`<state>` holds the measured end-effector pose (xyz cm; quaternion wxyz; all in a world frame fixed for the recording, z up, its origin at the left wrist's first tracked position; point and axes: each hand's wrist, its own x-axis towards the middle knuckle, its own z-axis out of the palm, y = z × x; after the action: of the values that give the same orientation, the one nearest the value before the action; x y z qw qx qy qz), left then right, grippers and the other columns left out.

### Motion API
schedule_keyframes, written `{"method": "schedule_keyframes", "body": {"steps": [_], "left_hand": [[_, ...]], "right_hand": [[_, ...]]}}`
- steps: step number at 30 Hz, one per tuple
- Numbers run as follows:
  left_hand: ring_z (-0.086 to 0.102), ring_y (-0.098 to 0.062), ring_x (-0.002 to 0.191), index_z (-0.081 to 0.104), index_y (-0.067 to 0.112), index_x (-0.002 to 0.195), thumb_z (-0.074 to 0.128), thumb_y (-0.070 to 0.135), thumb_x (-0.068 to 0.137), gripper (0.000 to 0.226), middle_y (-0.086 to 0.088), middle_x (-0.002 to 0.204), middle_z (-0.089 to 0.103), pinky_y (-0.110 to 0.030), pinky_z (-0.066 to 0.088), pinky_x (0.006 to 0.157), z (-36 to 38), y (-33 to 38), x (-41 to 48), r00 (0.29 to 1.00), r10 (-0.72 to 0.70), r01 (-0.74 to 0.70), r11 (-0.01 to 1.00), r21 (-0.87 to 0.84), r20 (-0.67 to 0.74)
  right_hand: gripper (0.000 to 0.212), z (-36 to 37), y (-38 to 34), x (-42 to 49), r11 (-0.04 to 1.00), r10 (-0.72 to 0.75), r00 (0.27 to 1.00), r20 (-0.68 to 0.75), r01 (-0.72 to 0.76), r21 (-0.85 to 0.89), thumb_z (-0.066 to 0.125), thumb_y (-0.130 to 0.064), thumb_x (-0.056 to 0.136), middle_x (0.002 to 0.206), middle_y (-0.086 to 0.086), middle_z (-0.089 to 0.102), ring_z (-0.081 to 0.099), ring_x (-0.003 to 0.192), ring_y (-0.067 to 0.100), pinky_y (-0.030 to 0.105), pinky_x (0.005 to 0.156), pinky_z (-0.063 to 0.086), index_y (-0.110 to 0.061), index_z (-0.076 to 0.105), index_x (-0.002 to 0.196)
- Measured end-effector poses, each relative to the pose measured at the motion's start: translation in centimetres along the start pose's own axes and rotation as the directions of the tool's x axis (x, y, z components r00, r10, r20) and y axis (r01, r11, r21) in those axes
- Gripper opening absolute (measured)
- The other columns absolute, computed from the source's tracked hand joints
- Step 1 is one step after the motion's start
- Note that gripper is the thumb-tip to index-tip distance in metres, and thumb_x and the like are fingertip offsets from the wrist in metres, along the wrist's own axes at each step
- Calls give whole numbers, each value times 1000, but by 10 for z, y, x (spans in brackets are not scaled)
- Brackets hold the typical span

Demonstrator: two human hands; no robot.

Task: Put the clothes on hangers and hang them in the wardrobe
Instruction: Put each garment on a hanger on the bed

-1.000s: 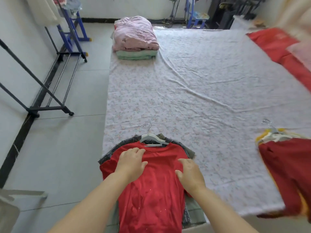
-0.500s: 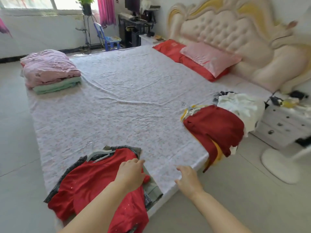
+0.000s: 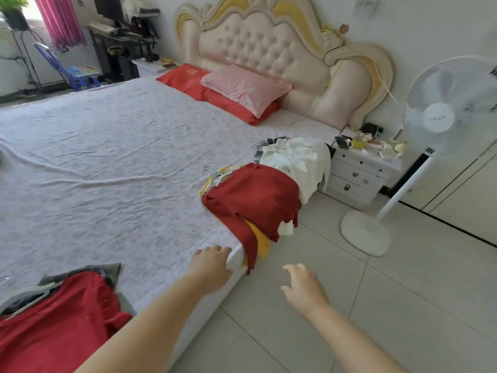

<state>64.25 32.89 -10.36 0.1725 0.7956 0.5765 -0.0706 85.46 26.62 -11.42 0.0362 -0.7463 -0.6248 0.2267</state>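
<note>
A home bedroom: bed (image 3: 107, 162), tufted headboard (image 3: 269, 49), nightstand (image 3: 360, 176).

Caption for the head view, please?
Left hand and right hand, empty, near dark red garment on the bed.

You see a red shirt (image 3: 53, 319), a dark red garment (image 3: 255, 197) over yellow cloth (image 3: 262, 242), and a faintly floral white bed sheet (image 3: 107, 162).

Bright, even daylight comes from the window (image 3: 30, 9) at 11 o'clock, blown out to white there. Shadows are faint and soft-edged. Slight motion blur softens everything (the fan (image 3: 441, 117) at 2 o'clock smears most), and wide-angle distortion bends lines near the edges.
</note>
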Motion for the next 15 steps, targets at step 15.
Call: {"method": "schedule_keyframes", "body": {"steps": [15], "left_hand": [[45,-24,120,38,21,136,45,31,90,47,-2,128,49,-35,32,99,-24,154,209,983,171,-175,983,60,70]], "right_hand": [[47,-95,156,158,989,150,989,-17,-150,-14,54,-26,92,132,1,44,42,121,19,29,95,39,-19,40,136]]}}
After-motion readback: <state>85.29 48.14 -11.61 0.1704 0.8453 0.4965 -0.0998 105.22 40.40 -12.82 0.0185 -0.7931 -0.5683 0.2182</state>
